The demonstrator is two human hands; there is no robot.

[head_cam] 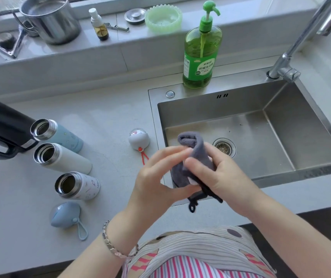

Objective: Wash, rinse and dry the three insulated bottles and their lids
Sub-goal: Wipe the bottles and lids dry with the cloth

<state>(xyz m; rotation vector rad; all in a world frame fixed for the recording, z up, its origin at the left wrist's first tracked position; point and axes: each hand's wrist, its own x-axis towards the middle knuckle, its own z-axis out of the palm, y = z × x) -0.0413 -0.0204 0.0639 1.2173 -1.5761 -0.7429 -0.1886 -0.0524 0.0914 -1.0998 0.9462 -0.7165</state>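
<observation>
The left hand (156,177) and right hand (216,173) clamp together on a cloth (196,153) over the sink's (240,101) front-left corner; 3 open bottles (64,157) stand upright toward the surface's (110,117) left edge, nearer the left hand.

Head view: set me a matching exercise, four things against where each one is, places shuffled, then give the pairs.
1 grey cloth
2 green soap bottle
3 blue lid
4 steel pot

A on the window ledge
B held by the left hand and right hand
C on the sink rim, near the tap
D on the counter, nearest the person

Pairs: 1-B, 2-C, 3-D, 4-A.
</observation>
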